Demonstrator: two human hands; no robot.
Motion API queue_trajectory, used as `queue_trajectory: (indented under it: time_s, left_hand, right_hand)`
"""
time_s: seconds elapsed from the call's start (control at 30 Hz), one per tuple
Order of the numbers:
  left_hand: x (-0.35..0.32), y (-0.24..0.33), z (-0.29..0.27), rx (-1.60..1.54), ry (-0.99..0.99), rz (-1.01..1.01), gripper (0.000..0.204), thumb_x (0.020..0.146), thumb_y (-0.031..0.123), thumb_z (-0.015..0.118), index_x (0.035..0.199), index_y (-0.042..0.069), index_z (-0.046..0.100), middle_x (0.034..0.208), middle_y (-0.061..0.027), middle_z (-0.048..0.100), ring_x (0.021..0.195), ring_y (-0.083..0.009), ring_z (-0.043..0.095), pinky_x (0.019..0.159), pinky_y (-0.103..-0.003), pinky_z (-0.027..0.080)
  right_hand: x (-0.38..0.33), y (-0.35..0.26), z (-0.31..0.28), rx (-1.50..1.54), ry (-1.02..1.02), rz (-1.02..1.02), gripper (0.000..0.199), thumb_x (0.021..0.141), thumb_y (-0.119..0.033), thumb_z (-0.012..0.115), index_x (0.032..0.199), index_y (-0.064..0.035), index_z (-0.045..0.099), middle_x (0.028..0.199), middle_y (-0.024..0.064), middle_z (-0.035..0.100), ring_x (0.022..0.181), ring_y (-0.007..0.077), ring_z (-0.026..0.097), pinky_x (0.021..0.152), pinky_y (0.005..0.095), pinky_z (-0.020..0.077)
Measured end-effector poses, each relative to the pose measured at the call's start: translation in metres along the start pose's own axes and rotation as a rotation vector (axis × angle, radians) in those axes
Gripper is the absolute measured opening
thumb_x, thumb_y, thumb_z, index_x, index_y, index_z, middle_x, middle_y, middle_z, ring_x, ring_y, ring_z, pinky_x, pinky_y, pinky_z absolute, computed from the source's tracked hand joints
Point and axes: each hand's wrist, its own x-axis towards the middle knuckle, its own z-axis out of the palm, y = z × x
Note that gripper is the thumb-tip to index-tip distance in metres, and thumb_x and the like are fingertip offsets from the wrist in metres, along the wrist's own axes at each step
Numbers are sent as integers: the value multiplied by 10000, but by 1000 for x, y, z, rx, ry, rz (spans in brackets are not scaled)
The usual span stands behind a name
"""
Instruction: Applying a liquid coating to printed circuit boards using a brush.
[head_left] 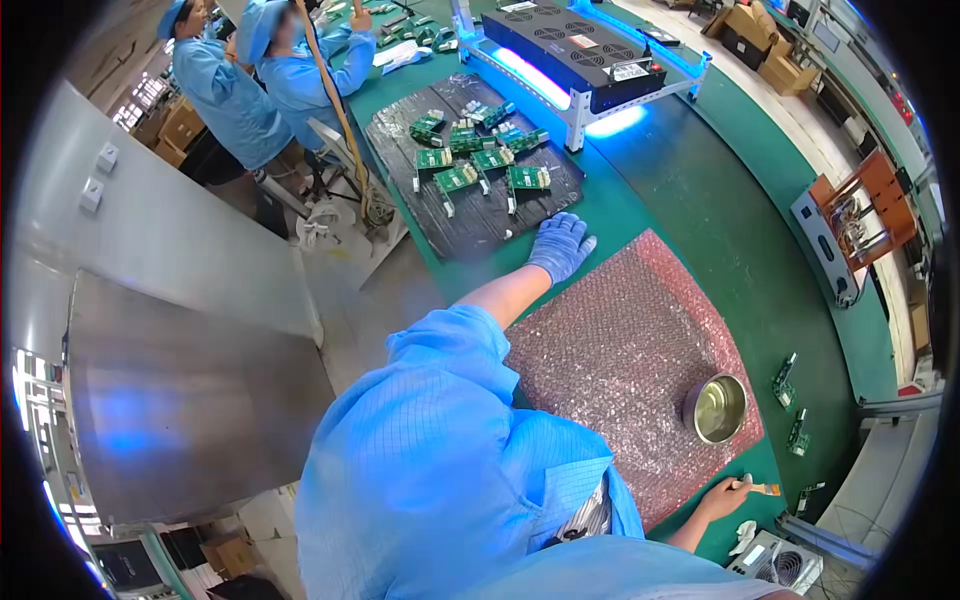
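Observation:
My left hand (563, 247), in a blue-purple glove, rests on the bench by the near edge of a black mat (420, 205). Its fingers are stretched out and hold nothing. Several green circuit boards (458, 178) with metal brackets lie loosely on that mat. At the lower right my bare right hand (720, 498) is closed around what looks like a small brush (766, 489), its pale orange end pointing right. A round metal bowl (717, 409) with clear, yellowish liquid stands on a pink bubble-wrap sheet (610, 370), above and left of the right hand.
A conveyor belt (730, 250) curves along the bench, with a few circuit boards (798, 435) on it at right. At the far end stands a white frame with blue light, bearing a black fan unit (570, 45). Two people (285, 75) in blue work at upper left.

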Motion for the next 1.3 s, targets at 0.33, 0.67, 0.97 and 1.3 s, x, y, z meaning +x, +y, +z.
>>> queue_trajectory:
  time_s: [0.33, 0.67, 0.97, 1.3]
  left_hand:
    - [0, 0, 2, 0, 33, 8, 437, 885, 422, 434, 1124, 63, 511, 1201, -135, 482, 1177, -286, 411, 978, -427, 302]
    - [0, 3, -2, 4, 36, -11, 413, 873, 404, 479, 1113, 73, 540, 1194, -118, 501, 1174, -268, 421, 985, -413, 308]
    - [1, 0, 4, 4, 46, 11, 427, 883, 421, 439, 1112, 69, 517, 1193, -126, 486, 1167, -279, 414, 970, -423, 306]
    - [0, 0, 3, 5, 55, 12, 424, 880, 419, 445, 1102, 66, 523, 1175, -125, 490, 1157, -277, 418, 965, -423, 308]
  right_hand:
    - [-2, -7, -4, 6, -3, 24, 331, 854, -131, 475, 1156, 1, 509, 1078, 200, 563, 959, 349, 534, 797, 427, 430]
    - [-2, -9, -5, 13, 0, 24, 330, 853, -122, 480, 1161, -9, 513, 1075, 200, 565, 956, 350, 541, 798, 420, 434]
    - [-1, -5, -4, 6, -5, -1, 343, 862, -143, 497, 1170, 8, 489, 1076, 209, 561, 964, 362, 529, 797, 434, 421]
    - [0, -1, -1, 21, -5, -5, 342, 861, -134, 488, 1171, 12, 486, 1073, 208, 562, 963, 361, 529, 795, 433, 420]
